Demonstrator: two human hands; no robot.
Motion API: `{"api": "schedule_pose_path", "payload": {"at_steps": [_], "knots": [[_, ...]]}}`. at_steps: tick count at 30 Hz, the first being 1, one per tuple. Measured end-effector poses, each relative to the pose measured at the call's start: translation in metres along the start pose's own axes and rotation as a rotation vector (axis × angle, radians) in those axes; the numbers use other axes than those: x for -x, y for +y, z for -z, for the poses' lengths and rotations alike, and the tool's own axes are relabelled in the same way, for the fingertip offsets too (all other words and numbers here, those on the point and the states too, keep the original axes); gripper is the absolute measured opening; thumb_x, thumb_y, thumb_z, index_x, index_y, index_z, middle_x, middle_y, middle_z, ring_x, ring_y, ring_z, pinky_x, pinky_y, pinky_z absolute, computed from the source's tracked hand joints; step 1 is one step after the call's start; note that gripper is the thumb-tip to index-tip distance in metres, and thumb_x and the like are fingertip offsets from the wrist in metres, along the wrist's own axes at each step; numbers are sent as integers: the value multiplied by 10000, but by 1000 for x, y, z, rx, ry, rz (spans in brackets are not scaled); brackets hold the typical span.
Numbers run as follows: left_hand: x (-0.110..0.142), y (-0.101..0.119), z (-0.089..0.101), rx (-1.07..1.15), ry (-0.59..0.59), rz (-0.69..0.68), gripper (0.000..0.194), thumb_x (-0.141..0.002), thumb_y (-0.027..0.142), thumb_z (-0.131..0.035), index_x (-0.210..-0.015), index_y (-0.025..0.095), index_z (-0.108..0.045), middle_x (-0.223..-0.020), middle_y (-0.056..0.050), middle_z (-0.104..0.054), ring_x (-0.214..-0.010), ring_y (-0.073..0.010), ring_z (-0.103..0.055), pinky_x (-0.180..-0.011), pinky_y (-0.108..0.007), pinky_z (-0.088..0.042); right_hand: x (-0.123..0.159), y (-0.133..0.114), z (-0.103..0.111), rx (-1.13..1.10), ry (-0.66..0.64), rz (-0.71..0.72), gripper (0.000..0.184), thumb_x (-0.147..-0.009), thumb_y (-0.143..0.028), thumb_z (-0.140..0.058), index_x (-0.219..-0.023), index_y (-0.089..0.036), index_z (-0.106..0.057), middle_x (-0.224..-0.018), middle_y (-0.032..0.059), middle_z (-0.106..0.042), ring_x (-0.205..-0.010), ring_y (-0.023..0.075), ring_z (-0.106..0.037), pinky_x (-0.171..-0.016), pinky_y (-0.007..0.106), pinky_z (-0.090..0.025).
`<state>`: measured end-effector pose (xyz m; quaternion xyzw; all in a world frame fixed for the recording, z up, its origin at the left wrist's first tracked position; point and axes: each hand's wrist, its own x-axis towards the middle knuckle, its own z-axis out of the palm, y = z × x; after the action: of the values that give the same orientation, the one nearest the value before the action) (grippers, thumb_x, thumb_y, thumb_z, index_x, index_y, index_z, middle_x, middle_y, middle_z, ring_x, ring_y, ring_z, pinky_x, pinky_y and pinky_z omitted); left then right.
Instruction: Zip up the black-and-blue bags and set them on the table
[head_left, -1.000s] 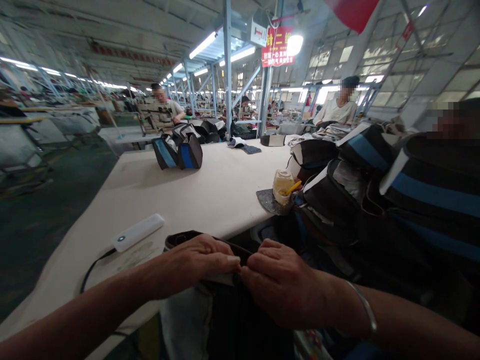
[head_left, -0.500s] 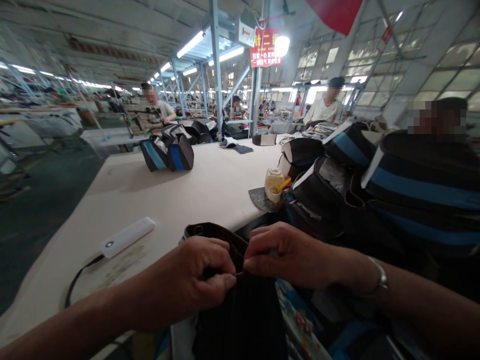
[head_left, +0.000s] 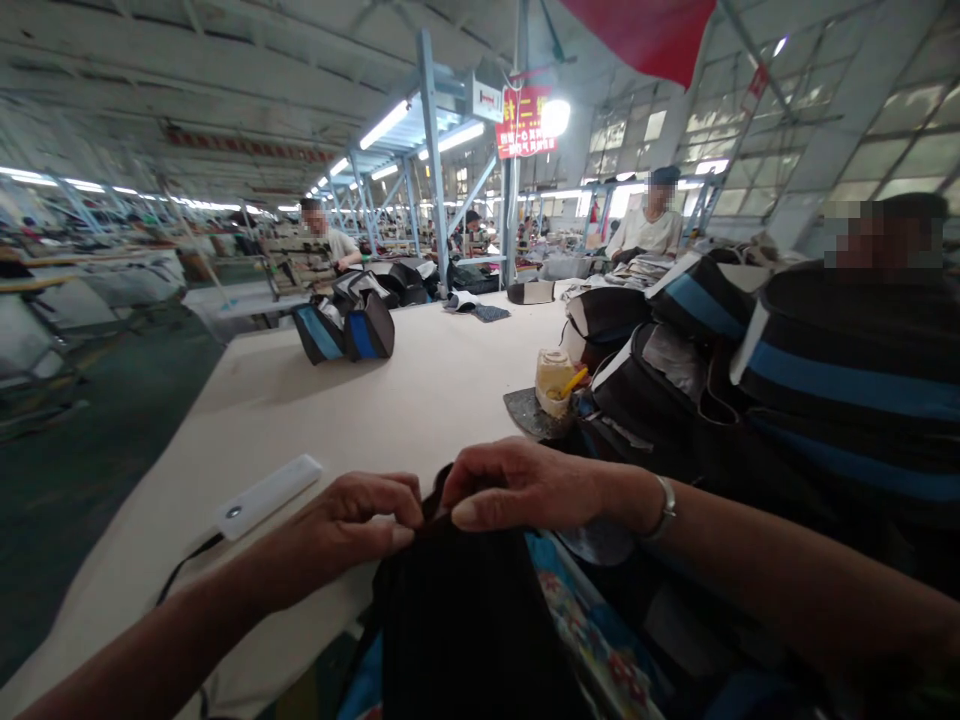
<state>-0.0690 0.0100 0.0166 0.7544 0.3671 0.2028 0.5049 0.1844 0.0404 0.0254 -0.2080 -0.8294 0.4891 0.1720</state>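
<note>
A dark fabric bag piece [head_left: 465, 620] hangs over the near table edge, at the lower middle. My left hand [head_left: 367, 515] pinches its upper edge between thumb and fingers. Close to its right, my right hand [head_left: 517, 485] grips the same edge, fingers curled and thumb pressed along it. A small gap separates the two hands, and the dark edge shows in it. Whether anything small is between the fingertips is hidden. Patterned cloth [head_left: 592, 630] shows beside the bag piece, below my right wrist.
On the pale table [head_left: 360, 420] lies a white power bank [head_left: 270, 495] with a black cable. A glue jar [head_left: 555, 380] with a yellow handle stands on a dark plate. Black-and-blue bag pieces [head_left: 847, 350] are heaped right; others [head_left: 367, 325] stand farther back. Several people sit beyond.
Both hands have moved left along the edge of the bag piece, the right one further. The bag's opening and buckle no longer show. The view has tilted slightly upward.
</note>
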Motion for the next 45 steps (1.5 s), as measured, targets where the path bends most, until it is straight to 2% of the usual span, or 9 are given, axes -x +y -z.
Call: {"api": "schedule_pose_path", "payload": {"at_steps": [4,7,10,16,24,32,36,41,45], "knots": [[20,-17,-4,130,-20,55,118,-766,227,-593,-697,133,-579,-857,-25,-534,-820,-167,-496,-725,-259,-382,0,37,-11,-58,14,65,392,-729,-395,-827,-948,-111,-669,-916,41,-640,-821,129,-554,-733,227,-449],[24,-4,-9,41,-40,115,156,-802,276,-613,-890,154,-653,-952,-26,-574,-912,-192,-518,-795,-274,-394,-1,43,-23,-118,28,148,305,-750,-325,-821,-903,-113,-662,-887,31,-633,-805,120,-555,-740,228,-451],[19,9,-19,-15,-31,210,293,-837,380,-658,-1058,188,-660,-891,1,-563,-845,-173,-503,-728,-264,-385,-2,38,-28,-162,43,163,277,-756,-273,-818,-907,-109,-654,-872,23,-619,-791,110,-551,-727,219,-450],[8,2,-43,76,79,252,251,-811,373,-679,-855,127,-660,-757,14,-542,-675,-120,-426,-597,-251,-317,5,31,-28,-170,47,168,262,-748,-228,-814,-885,-88,-640,-833,14,-603,-730,86,-523,-655,189,-424],[3,5,-51,59,136,314,145,-728,269,-608,-771,131,-620,-688,24,-505,-611,-110,-397,-544,-247,-280,10,34,-28,-236,36,79,252,-770,-277,-794,-868,-98,-647,-801,1,-588,-700,85,-500,-624,197,-395],[1,7,-53,52,41,319,287,-812,414,-669,-802,133,-610,-684,31,-468,-614,-109,-367,-541,-254,-266,11,44,-29,-346,29,100,149,-791,-182,-737,-849,-83,-642,-797,0,-573,-673,69,-487,-606,188,-373],[1,3,-52,92,19,277,207,-830,340,-637,-830,133,-640,-747,13,-513,-644,-115,-402,-564,-254,-295,14,46,-30,-359,9,66,155,-811,-212,-715,-857,-90,-630,-779,-4,-543,-669,79,-454,-596,200,-363],[-2,7,-52,64,32,287,152,-797,273,-588,-808,127,-631,-725,16,-485,-632,-113,-389,-552,-248,-288,18,43,-33,9,170,301,39,-833,-145,-622,-851,-117,-601,-801,15,-575,-704,95,-484,-643,213,-388],[-4,10,-53,8,54,284,153,-791,275,-582,-789,128,-626,-731,15,-490,-653,-119,-408,-570,-244,-309,21,38,-44,436,307,407,119,-775,-114,-521,-884,-130,-567,-807,41,-575,-683,127,-474,-614,251,-366]]}}
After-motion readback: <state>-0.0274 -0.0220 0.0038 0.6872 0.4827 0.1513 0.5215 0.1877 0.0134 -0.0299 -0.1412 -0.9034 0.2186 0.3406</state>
